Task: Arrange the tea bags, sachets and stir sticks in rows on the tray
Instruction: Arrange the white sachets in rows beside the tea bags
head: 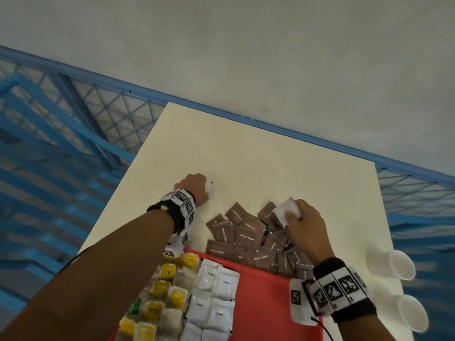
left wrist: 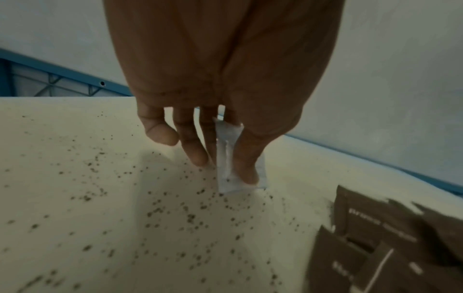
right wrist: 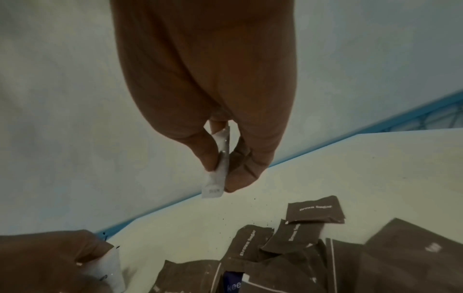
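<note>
Beyond the flat red tray [head: 266, 303], on the cream worktop [head: 246, 156], lies a heap of brown paper sugar sachets [head: 248, 236]. Above the heap's far right, the right hand [head: 306, 227] pinches a small white paper sachet [head: 286, 212] between its fingers [right wrist: 208, 156]. Left of the heap, the left hand [head: 193, 185] grips another white sachet [left wrist: 226, 158], its lower end touching the worktop among dark specks [left wrist: 155, 214].

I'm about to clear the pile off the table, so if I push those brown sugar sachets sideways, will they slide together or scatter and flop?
The brown sugar sachets look flat and thin, so they would probably slide rather than roll. They lie overlapped at odd angles, so a push likely shuffles them unevenly. Some corners look curled, suggesting soft, light packets that may ride over each other.
</note>
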A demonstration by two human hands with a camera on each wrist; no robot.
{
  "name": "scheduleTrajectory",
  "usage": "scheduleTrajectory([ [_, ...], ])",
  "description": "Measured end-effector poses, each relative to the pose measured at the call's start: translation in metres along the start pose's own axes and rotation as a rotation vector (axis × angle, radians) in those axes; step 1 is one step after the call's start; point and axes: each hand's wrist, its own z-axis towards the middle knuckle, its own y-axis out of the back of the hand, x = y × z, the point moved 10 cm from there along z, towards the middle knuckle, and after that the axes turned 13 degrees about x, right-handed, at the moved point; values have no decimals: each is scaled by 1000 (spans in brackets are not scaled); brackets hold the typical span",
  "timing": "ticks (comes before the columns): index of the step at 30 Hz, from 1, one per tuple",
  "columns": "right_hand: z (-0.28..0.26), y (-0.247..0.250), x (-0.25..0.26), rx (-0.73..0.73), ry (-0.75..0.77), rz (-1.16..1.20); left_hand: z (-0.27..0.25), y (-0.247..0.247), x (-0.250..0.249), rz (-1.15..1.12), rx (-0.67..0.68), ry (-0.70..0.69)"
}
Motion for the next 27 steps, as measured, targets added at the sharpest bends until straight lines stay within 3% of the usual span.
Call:
scheduleTrajectory([
  [6, -47, 23, -18, -144, -26, 372, -70, 38, -22, -364, -156, -257],
  [13, -119, -16, 55, 168, 110, 696, -171, 1, -21, -1092, -122, -335],
  [16, -155, -29, 86, 216, 168, 805, -221, -25, -29, -1292, -118, -345],
  [20, -186, -46, 103, 201, 200, 773, -266, -63, -40, -1352, 19, -344],
  [27, -224, -52, 108, 231, 286, 647, -307, -105, -24, -1243, 272, -336],
])
